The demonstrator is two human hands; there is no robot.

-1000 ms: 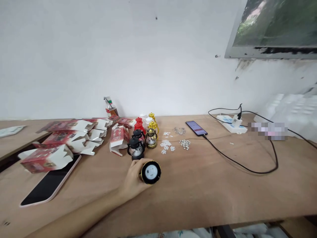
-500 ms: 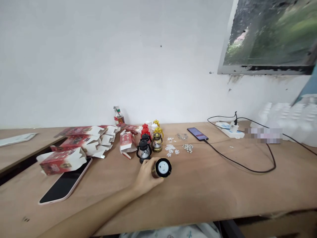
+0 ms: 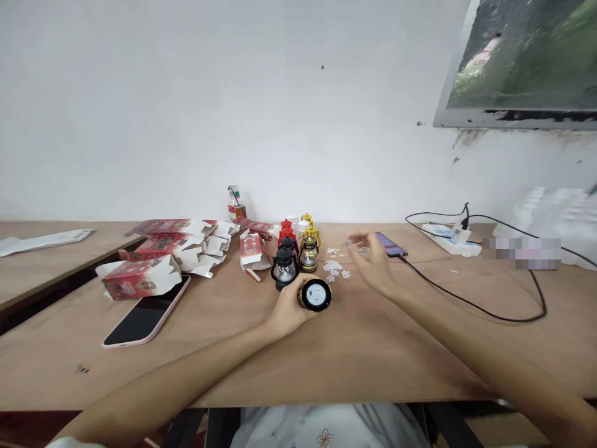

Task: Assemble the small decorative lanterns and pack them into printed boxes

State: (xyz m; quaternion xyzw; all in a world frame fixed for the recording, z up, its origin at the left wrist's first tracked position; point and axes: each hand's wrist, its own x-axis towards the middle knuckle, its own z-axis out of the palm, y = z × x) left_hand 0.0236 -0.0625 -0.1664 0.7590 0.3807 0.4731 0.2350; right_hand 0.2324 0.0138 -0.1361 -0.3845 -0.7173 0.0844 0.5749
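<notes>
My left hand (image 3: pixel 289 311) is closed around a small lantern (image 3: pixel 316 295), tipped so that its round base with a black rim and white disc faces me. Just behind it stand black lanterns (image 3: pixel 285 269) and a bronze-gold lantern (image 3: pixel 308 254). Farther back are a red lantern (image 3: pixel 286 231) and a yellow-gold one (image 3: pixel 311 231). My right hand (image 3: pixel 374 264) reaches over small shiny metal pieces (image 3: pixel 362 251), its fingers apart and partly covering them. Loose white cut-out pieces (image 3: pixel 333 269) lie between the hands.
Opened red-and-white boxes (image 3: pixel 140 277) and a pink-edged phone (image 3: pixel 147 314) lie at the left. A bottle (image 3: pixel 237 208) stands by the wall. To the right are a second phone (image 3: pixel 388 244), its black cable (image 3: pixel 448 298) and a white power strip (image 3: pixel 451 241).
My right hand has come into view from the right and reached over the small metal pieces. The left hand still grips the lantern, base toward me. The view has shifted slightly.
</notes>
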